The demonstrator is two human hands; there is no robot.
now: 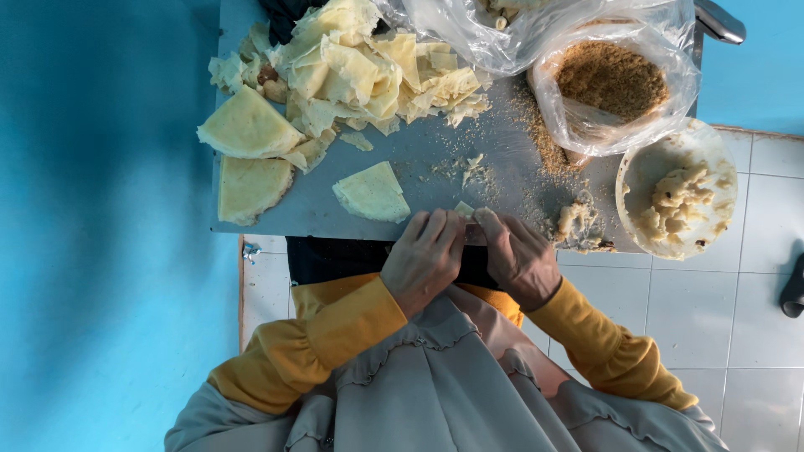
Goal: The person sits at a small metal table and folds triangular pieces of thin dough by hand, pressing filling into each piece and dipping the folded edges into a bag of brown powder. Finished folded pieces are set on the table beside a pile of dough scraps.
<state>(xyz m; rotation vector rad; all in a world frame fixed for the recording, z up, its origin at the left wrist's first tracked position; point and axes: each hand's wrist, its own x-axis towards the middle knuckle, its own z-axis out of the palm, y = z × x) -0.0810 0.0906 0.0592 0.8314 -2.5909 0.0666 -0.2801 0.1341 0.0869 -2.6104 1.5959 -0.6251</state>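
Bright blue wall (pixel 100 209) fills the whole 9 o'clock side, with another patch of the same blue up at 2 o'clock. The floor (pixel 720 276) is white square tile with grey grout, running from 3 down to 5 o'clock. A grey metal worktop (pixel 419 151) sits at 12 o'clock. Light is soft and even, no hard shadows anywhere.

A bag of brown crumbs (pixel 611 79) stands beside a white bowl of pale filling (pixel 680 197) near the table's (pixel 419 159) edge.
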